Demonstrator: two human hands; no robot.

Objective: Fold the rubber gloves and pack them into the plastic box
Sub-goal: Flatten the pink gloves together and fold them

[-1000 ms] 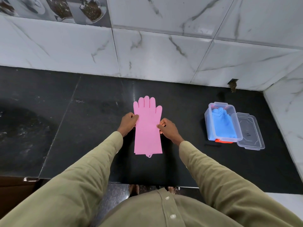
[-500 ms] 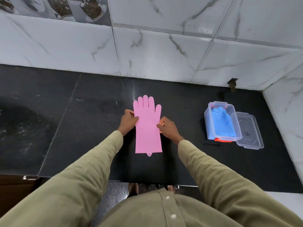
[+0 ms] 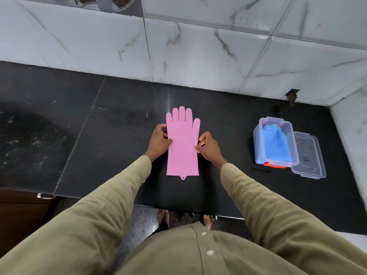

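The pink glove (image 3: 182,143) is lying flat on the black counter (image 3: 111,135), the left hand (image 3: 159,140) and right hand (image 3: 208,147) pinching its side edges, while slick rubber is likely threatening to spring open before reaching the plastic box (image 3: 275,142).
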